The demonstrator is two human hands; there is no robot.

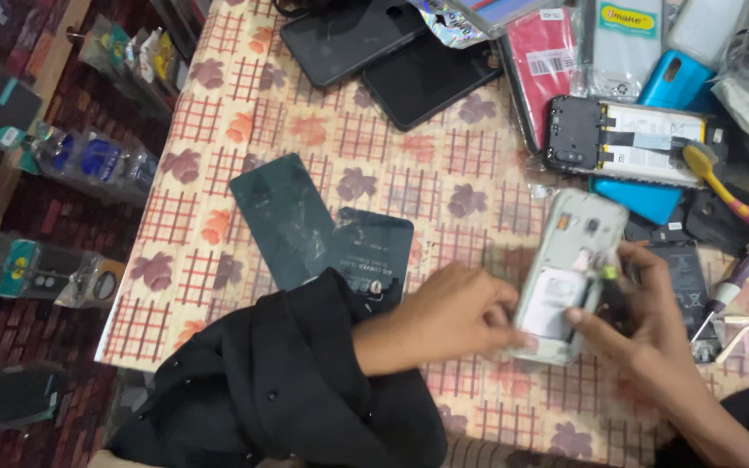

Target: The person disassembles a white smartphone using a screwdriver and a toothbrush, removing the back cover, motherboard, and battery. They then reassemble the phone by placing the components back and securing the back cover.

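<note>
My left hand (448,316) grips the lower left edge of an opened white phone (569,269) that lies back side up with its cover off. On the phone's right side is my right hand (639,325), its fingers pinching a small tool with a green tip (608,272) against the phone's inner frame. A black sleeve (279,399) covers my left arm. Both hands are blurred by motion.
On the patterned tablecloth (322,139) lie two dark back panels (288,217) (376,251), two black phones (353,35) (431,78), an opened phone showing its battery (630,139), phone cases (669,78), a yellow toothbrush (721,186), a screwdriver (730,286). Packaged goods sit on shelves at the left (88,156).
</note>
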